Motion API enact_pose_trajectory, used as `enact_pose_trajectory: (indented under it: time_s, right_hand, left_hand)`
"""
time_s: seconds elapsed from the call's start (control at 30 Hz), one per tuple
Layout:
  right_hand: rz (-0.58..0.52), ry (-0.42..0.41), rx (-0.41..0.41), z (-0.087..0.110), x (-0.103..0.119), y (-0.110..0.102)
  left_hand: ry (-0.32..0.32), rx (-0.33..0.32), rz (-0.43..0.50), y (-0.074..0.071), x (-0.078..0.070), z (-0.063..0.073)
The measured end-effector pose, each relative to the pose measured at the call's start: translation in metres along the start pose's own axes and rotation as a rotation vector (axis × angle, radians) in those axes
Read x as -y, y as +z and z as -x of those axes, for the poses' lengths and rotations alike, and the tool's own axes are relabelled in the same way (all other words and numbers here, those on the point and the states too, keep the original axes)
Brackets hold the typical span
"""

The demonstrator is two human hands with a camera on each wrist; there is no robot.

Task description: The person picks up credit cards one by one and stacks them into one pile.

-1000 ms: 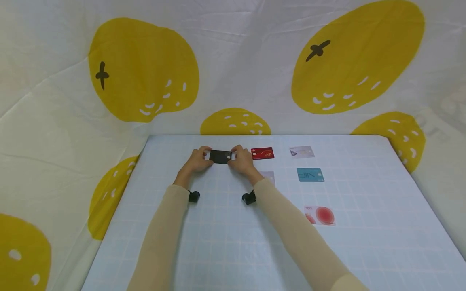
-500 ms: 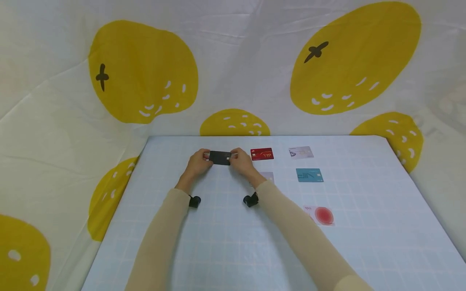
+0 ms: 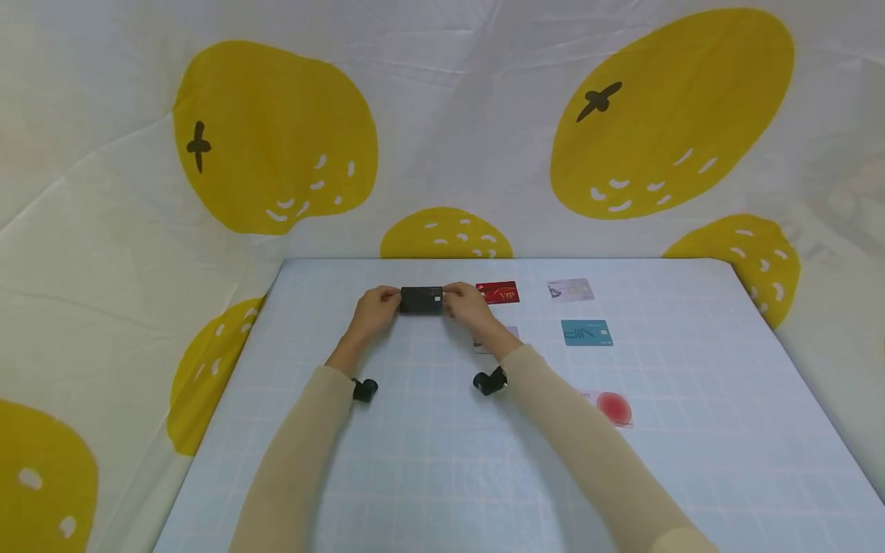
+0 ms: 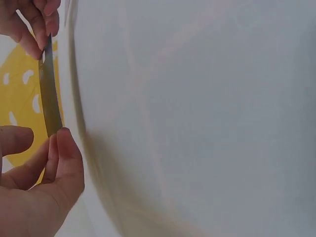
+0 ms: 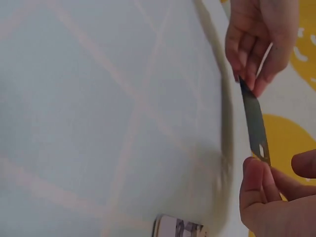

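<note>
A black bank card [image 3: 422,300] with a small chip is stretched between my two hands near the far side of the table. My left hand [image 3: 376,309] pinches its left end, and my right hand [image 3: 470,306] pinches the right end. Both wrist views catch the card almost edge-on, as a thin dark strip. In the left wrist view the thumb and fingertips of my left hand [image 4: 57,180] grip the lower end. In the right wrist view my right hand [image 5: 274,192] holds the end nearest the camera, fingers folded against it.
To the right lie a red VIP card [image 3: 505,293], a pale card [image 3: 571,289], a teal card [image 3: 588,332] and a card with a red circle [image 3: 614,408]. My right wrist partly covers another pale card [image 3: 513,330]. A fruit-print cloth [image 3: 470,138] hangs behind the table [image 3: 415,476].
White strips that showed at both ends of the black card are out of sight now. The card's face looks more tilted, and my right hand has shifted slightly right.
</note>
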State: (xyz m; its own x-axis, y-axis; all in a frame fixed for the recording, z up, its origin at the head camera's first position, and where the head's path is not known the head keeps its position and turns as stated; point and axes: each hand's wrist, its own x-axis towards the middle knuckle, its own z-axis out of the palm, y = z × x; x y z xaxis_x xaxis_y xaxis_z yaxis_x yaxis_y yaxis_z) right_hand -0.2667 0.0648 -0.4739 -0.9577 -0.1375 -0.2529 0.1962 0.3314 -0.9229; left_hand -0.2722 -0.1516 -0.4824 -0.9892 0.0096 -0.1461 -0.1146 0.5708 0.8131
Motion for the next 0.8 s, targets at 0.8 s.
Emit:
enact_pose_trajectory:
  time_s: [0.8]
  right_hand:
    - [0.021,-0.054,-0.019,0.077,-0.008,-0.074]
  left_hand:
    - [0.121,0.142,0.318,0.038,-0.045,0.046]
